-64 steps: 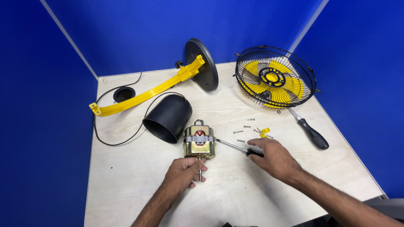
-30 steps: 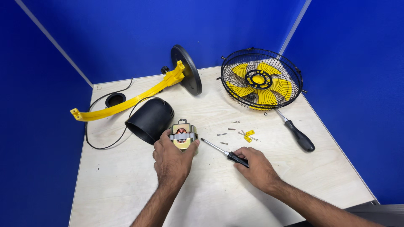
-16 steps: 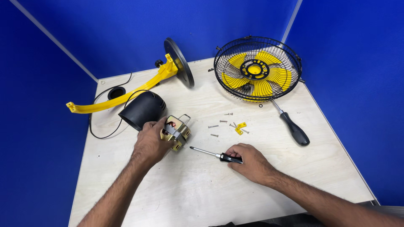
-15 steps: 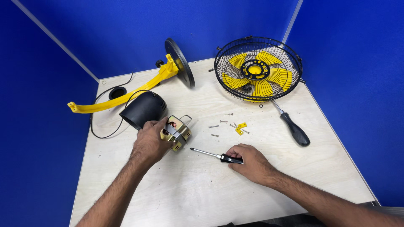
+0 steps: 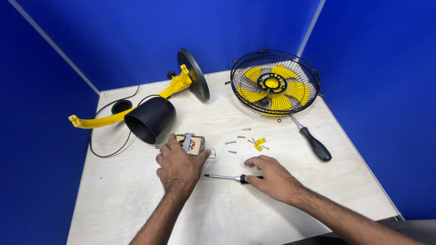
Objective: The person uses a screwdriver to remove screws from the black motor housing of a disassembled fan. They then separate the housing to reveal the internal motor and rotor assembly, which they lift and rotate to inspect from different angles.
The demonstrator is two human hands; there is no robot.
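Two hands at centre frame, both low on the desk (image 5: 136,213). Left hand (image 5: 178,167): fingers (image 5: 170,144) curled over the top of the small fan motor (image 5: 190,144), thumb out along its right side, so the motor is grasped and pinned to the board just below the mouth of the black motor housing (image 5: 151,119). That grip looks meant to stop the block rolling or tipping. Right hand (image 5: 272,178): palm down over the handle of the small screwdriver (image 5: 229,177), fingers loosely spread, shaft pointing left toward the motor. Cannot tell whether the handle is clasped or only covered; the tool lies flat on the desk either way.

Outward: loose screws (image 5: 236,142) and two small yellow clips (image 5: 259,144) are scattered between the hands and the fan cage (image 5: 274,82), kept together within reach. A large black-handled screwdriver (image 5: 313,144) lies right of centre, its tip at the cage rim. The yellow stand arm (image 5: 136,108) with its round black base (image 5: 194,75) runs across the upper left; a black cord (image 5: 104,149) loops below it.

Hidden or unclear: the palm covers the motor's near face and any shaft there. A thin wire at the motor's right is barely legible. Small screwdriver handle mostly under the hand. The cord's end passes behind the housing. A small black ring at upper left is hard to identify. The right forearm is cut by the lower frame edge.
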